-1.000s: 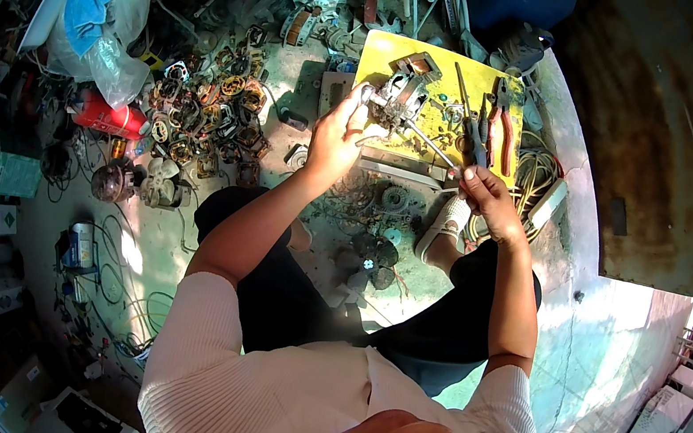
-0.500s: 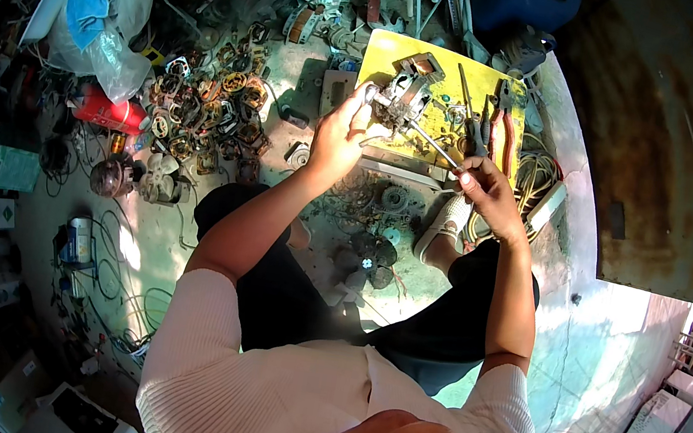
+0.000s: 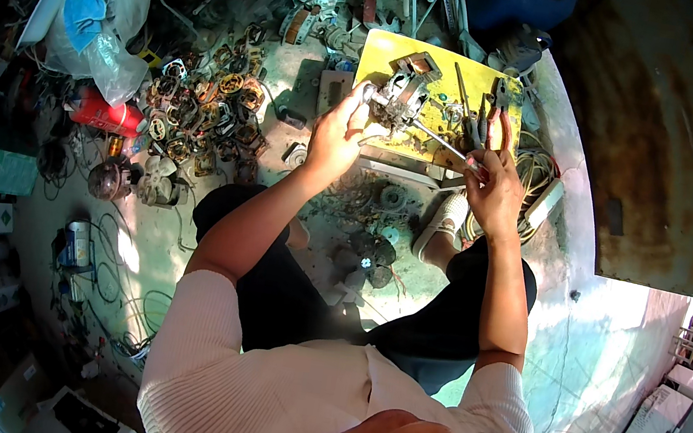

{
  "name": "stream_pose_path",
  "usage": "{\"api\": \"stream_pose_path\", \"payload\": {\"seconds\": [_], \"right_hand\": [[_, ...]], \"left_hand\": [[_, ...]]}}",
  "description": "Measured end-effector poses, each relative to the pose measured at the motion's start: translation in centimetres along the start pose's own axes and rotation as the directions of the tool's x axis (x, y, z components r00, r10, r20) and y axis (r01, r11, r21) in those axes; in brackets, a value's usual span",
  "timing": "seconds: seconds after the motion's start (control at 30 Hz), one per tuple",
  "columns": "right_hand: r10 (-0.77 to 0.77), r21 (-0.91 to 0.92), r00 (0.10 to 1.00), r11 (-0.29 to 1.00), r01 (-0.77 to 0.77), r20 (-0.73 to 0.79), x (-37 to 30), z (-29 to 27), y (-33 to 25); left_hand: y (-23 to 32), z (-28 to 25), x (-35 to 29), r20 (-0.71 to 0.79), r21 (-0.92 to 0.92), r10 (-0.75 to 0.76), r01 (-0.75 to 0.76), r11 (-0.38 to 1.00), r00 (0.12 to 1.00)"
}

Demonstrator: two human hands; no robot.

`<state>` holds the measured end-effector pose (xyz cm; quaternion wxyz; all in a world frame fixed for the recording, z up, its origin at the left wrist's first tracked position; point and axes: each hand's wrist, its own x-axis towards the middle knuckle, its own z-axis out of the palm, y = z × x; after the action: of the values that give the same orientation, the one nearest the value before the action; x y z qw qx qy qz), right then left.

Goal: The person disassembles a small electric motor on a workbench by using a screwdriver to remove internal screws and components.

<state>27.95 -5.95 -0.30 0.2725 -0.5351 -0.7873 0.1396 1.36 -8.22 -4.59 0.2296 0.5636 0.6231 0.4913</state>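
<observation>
A small electric motor (image 3: 407,91), with a laminated core and dark windings, rests over a yellow board (image 3: 379,49). My left hand (image 3: 339,135) is closed on the motor's near left side, its thumb and fingers around the metal end. A screwdriver (image 3: 440,141) runs slantwise from the motor towards my right hand (image 3: 494,192). The right fingers are wrapped round its handle, which they mostly hide. The screwdriver's tip meets the near right side of the motor; the exact contact point is too small to make out.
Red-handled pliers (image 3: 501,121) and dark-handled pliers (image 3: 472,130) lie on the board's right side. Coiled cable (image 3: 536,169) sits beyond it. Many stator rings (image 3: 219,112) are heaped at left. A fan rotor (image 3: 369,258) lies between my feet. A rusty metal panel (image 3: 686,160) stands at right.
My right hand has turned on the screwdriver handle, its fingers now curled further over it. The left hand and the motor stay nearly where they were.
</observation>
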Motion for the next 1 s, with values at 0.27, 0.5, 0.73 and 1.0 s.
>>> {"api": "stream_pose_path", "payload": {"seconds": [0.27,0.5,0.73,1.0], "right_hand": [[0.162,0.620,0.986,0.777,-0.108,-0.031,0.9,4.0,0.8],[0.067,0.635,0.996,0.772,-0.012,-0.062,2.6,7.8,-3.7],[-0.142,0.294,0.961,0.932,0.210,-0.237,3.6,8.6,-4.2],[-0.229,0.187,0.935,0.940,0.284,-0.271,3.3,8.0,-4.7]], "left_hand": [[0.2,0.3,0.2,0.051,-0.075,-0.089,0.093,0.993,0.995],[-1.2,0.6,0.0,0.025,-0.108,-0.040,0.043,0.993,0.999],[0.3,0.2,0.2,0.050,-0.076,-0.093,0.097,0.992,0.994],[-1.8,0.8,0.0,-0.019,-0.029,0.000,-0.001,1.000,1.000]]}}
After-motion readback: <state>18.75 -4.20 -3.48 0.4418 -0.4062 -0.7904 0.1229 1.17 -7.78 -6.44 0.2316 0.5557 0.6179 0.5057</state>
